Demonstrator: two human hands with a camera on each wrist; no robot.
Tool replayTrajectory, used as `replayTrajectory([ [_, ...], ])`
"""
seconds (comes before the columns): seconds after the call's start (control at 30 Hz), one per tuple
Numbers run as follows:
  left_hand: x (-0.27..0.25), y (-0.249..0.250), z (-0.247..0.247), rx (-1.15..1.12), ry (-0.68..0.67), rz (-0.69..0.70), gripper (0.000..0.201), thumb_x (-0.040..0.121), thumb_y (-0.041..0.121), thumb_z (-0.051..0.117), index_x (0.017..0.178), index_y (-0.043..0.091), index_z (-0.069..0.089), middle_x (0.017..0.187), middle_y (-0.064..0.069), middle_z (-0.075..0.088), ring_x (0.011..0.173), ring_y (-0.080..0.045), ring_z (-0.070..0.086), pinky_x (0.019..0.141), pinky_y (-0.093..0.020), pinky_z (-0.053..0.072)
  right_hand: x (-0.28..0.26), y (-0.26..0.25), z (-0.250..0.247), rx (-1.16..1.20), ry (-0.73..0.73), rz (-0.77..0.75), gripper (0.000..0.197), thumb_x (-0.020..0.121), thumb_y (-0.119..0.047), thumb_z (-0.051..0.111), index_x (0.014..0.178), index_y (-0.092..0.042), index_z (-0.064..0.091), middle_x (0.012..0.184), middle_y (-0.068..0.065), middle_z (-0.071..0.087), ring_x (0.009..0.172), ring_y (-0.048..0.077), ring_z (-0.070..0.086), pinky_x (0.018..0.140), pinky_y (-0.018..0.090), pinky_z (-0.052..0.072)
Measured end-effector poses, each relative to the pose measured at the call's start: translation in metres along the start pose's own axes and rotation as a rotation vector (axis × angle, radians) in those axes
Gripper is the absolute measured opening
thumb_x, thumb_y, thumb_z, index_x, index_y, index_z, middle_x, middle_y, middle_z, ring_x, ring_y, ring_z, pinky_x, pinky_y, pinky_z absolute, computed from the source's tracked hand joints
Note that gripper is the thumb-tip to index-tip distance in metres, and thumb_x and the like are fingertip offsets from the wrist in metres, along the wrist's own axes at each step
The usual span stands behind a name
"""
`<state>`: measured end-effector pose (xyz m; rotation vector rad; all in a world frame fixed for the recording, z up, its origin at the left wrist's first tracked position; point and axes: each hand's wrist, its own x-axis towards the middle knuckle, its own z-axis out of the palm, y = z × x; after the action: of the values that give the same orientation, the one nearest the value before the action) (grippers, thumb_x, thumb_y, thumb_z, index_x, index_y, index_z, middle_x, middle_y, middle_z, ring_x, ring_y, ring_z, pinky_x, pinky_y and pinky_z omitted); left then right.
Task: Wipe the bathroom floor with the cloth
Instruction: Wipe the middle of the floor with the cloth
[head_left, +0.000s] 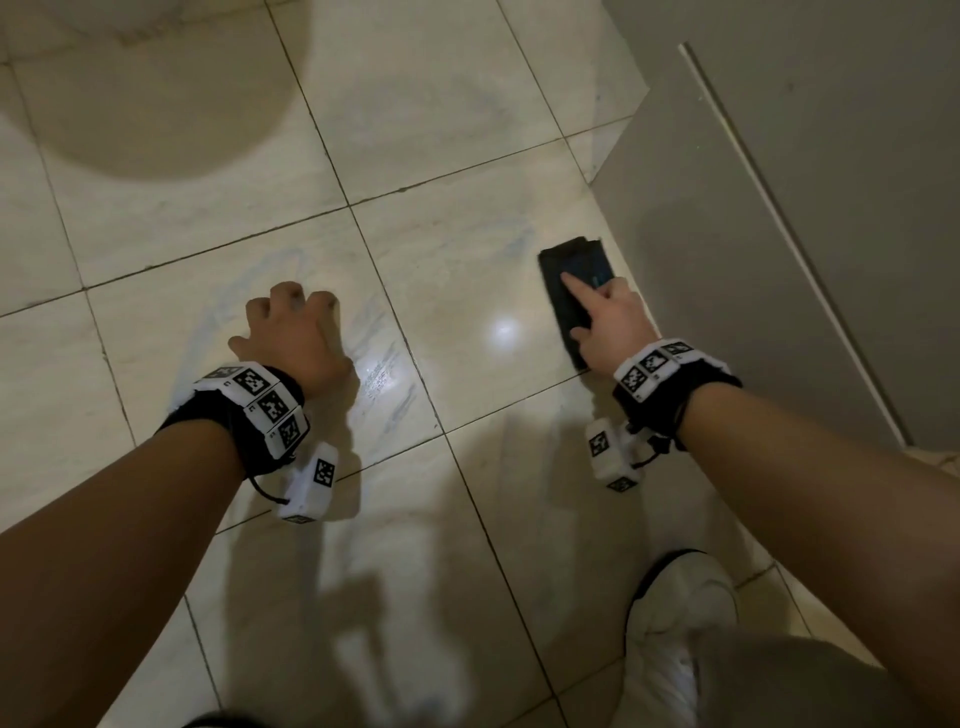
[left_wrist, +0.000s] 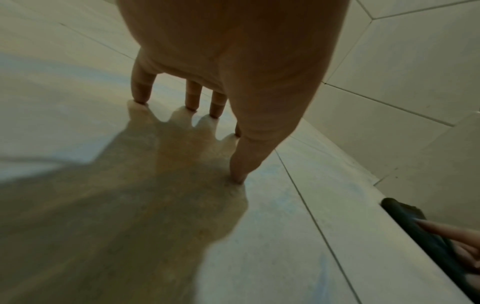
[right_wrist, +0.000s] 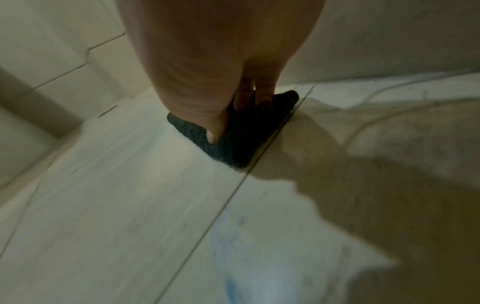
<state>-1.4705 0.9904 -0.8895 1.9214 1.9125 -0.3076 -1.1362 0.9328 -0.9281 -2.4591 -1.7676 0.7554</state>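
A dark folded cloth (head_left: 563, 267) lies flat on the pale tiled floor (head_left: 441, 156), tight against the foot of the right-hand wall. My right hand (head_left: 574, 304) presses down on it, index finger stretched along its top. The right wrist view shows the cloth (right_wrist: 244, 144) under the thumb and fingertips of that hand (right_wrist: 231, 121). My left hand (head_left: 291, 317) is braced on the bare tile to the left and holds nothing. In the left wrist view its spread fingertips (left_wrist: 140, 96) stand on the floor, and the cloth (left_wrist: 405, 218) shows at the right edge.
Bluish wet streaks (head_left: 384, 374) mark the tiles between my hands. A grey wall panel (head_left: 727, 260) bounds the floor on the right. My white shoe (head_left: 680, 613) and knee are at the bottom right. A round darker shape (head_left: 156, 104) lies at the top left.
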Motion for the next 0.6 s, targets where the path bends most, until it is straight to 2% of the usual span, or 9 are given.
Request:
replayTrajectory([
  [0.17, 0.003, -0.007, 0.004, 0.031, -0.010, 0.023, 0.060, 0.078, 0.028, 0.072, 0.131, 0.031, 0.046, 0.148, -0.002, 0.029, 0.134, -0.031, 0.026, 0.095, -0.054, 0.035, 0.013, 0.012, -0.011, -0.015, -0.088, 0.099, 0.078, 0.094, -0.026, 0.063, 0.156, -0.037, 0.017, 0.140, 0.014, 0.032, 0.126, 0.034, 0.040, 0.108, 0.040, 0.038],
  [0.27, 0.004, -0.008, 0.005, 0.029, -0.019, 0.029, 0.058, 0.077, 0.029, 0.072, 0.129, 0.032, 0.046, 0.148, -0.001, 0.028, 0.134, -0.031, 0.025, 0.094, -0.053, 0.035, 0.014, 0.007, -0.012, -0.045, -0.124, 0.078, 0.076, 0.094, -0.029, 0.061, 0.156, -0.039, 0.019, 0.142, 0.015, 0.032, 0.125, 0.036, 0.043, 0.108, 0.039, 0.039],
  [0.33, 0.006, -0.009, 0.005, 0.029, -0.018, 0.028, 0.059, 0.076, 0.029, 0.072, 0.129, 0.032, 0.047, 0.148, -0.002, 0.028, 0.134, -0.030, 0.025, 0.094, -0.053, 0.034, 0.009, -0.006, -0.008, -0.055, -0.141, 0.035, 0.074, 0.094, -0.027, 0.060, 0.156, -0.038, 0.020, 0.143, 0.016, 0.031, 0.122, 0.036, 0.044, 0.104, 0.037, 0.043],
  [0.43, 0.006, -0.011, 0.005, 0.025, -0.012, 0.033, 0.060, 0.074, 0.027, 0.074, 0.127, 0.033, 0.047, 0.147, -0.001, 0.029, 0.132, -0.030, 0.026, 0.094, -0.053, 0.034, -0.005, -0.041, 0.009, -0.101, -0.128, -0.078, 0.072, 0.093, -0.026, 0.058, 0.155, -0.038, 0.023, 0.136, 0.015, 0.035, 0.114, 0.033, 0.046, 0.092, 0.040, 0.050],
  [0.6, 0.008, -0.016, 0.009, 0.053, -0.007, 0.054, 0.061, 0.076, 0.036, 0.072, 0.130, 0.036, 0.043, 0.149, 0.000, 0.027, 0.133, -0.030, 0.026, 0.096, -0.056, 0.034, -0.028, -0.113, 0.047, -0.143, -0.157, -0.302, 0.058, 0.099, -0.046, 0.045, 0.153, -0.042, 0.025, 0.130, 0.008, 0.036, 0.114, 0.027, 0.042, 0.087, 0.039, 0.050],
])
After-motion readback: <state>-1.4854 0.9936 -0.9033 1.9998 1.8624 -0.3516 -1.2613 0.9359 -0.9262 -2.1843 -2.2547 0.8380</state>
